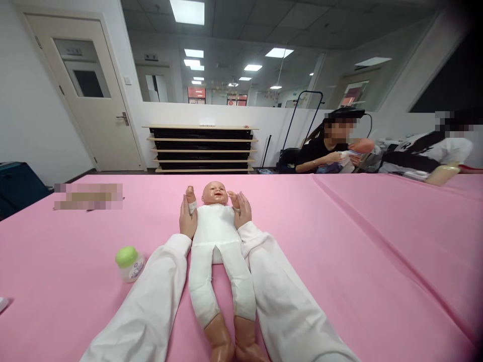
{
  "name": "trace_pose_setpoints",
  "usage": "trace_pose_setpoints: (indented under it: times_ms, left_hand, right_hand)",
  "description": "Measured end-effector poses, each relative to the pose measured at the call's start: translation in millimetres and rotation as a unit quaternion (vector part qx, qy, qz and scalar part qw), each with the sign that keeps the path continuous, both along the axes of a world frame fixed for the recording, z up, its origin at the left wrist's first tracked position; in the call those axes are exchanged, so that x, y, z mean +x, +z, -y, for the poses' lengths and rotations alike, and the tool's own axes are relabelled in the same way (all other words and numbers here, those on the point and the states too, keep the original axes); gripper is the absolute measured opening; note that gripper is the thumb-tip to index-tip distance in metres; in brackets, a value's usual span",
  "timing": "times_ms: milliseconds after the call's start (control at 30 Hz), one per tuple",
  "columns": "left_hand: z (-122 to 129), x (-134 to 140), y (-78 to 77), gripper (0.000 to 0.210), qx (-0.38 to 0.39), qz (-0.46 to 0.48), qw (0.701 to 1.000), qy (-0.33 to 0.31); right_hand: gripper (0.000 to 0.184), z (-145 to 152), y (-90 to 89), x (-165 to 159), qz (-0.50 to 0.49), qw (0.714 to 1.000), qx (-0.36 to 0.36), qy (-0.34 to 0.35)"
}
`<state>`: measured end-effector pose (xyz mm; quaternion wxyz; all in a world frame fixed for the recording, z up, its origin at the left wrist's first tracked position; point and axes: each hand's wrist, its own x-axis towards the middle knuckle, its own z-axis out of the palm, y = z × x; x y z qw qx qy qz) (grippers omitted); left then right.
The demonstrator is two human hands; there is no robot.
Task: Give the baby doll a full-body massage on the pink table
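Observation:
A baby doll [216, 226] lies on its back on the pink sheet [324, 266], its head away from me and its feet toward me. Its body is white cloth, with bare plastic head, hands and lower legs. My left hand [187, 219] lies flat along the doll's arm on the left, fingers stretched out. Along the arm on the right, my right hand [243, 211] rests with its fingers straight too. Both palms face inward, touching the doll's upper sides. To the left of my left sleeve stands a small clear jar [130, 264] with a green lid.
A blurred-out object [88, 196] lies at the far left of the table. A white item [3, 303] shows at the left edge. Beyond the table are a low shelf [202, 149], a door [85, 95] and two people at the right, one holding a doll [361, 146].

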<state>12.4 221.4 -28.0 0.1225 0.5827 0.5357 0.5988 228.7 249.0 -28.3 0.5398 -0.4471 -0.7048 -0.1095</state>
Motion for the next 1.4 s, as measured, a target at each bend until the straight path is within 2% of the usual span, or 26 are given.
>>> trace_pose_setpoints:
  times_ms: [167, 333, 433, 600, 700, 800, 933, 1033, 1133, 1267, 1400]
  left_hand:
    - [-10, 0, -7.9, 0.057, 0.065, -0.091, 0.992, -0.052]
    - [-9, 2, -5.3, 0.058, 0.035, -0.158, 0.985, -0.052]
    - [-3, 5, 0.6, 0.059, 0.008, -0.170, 0.984, -0.054]
    - [2, 8, 8.8, 0.054, 0.014, -0.225, 0.973, -0.043]
    - [2, 8, 11.0, 0.052, 0.005, -0.270, 0.962, -0.029]
    - [1, 8, 10.7, 0.056, -0.008, -0.278, 0.960, -0.036]
    - [-1, 8, 6.3, 0.060, -0.004, -0.222, 0.974, -0.051]
    - [-1, 6, 3.5, 0.062, 0.009, -0.120, 0.992, -0.035]
    - [1, 4, 3.3, 0.070, 0.000, -0.001, 1.000, -0.007]
    - [2, -1, 4.0, 0.080, -0.035, 0.127, 0.990, 0.056]
    - [-2, -7, 2.8, 0.083, -0.053, 0.231, 0.961, 0.142]
  right_hand:
    - [0.049, 12, 14.1, -7, 0.134, 0.990, -0.017, 0.050]
    - [0.052, 22, 28.5, -16, 0.198, 0.977, -0.054, 0.066]
    - [0.051, 24, 32.1, -18, 0.218, 0.971, -0.074, 0.069]
    - [0.046, 23, 31.3, -18, 0.239, 0.964, -0.091, 0.070]
    - [0.043, 22, 30.4, -18, 0.237, 0.965, -0.087, 0.071]
    - [0.042, 21, 29.6, -18, 0.234, 0.966, -0.082, 0.073]
    - [0.044, 21, 23.0, -18, 0.199, 0.975, -0.065, 0.071]
    - [0.046, 21, 14.8, -12, 0.077, 0.996, -0.049, 0.015]
    - [0.049, 20, 13.0, -2, -0.025, 0.998, -0.045, -0.034]
    - [0.044, 14, 24.5, 0, -0.030, 0.998, -0.040, -0.024]
    - [0.036, 0, 37.8, -27, -0.009, 0.999, -0.036, 0.013]
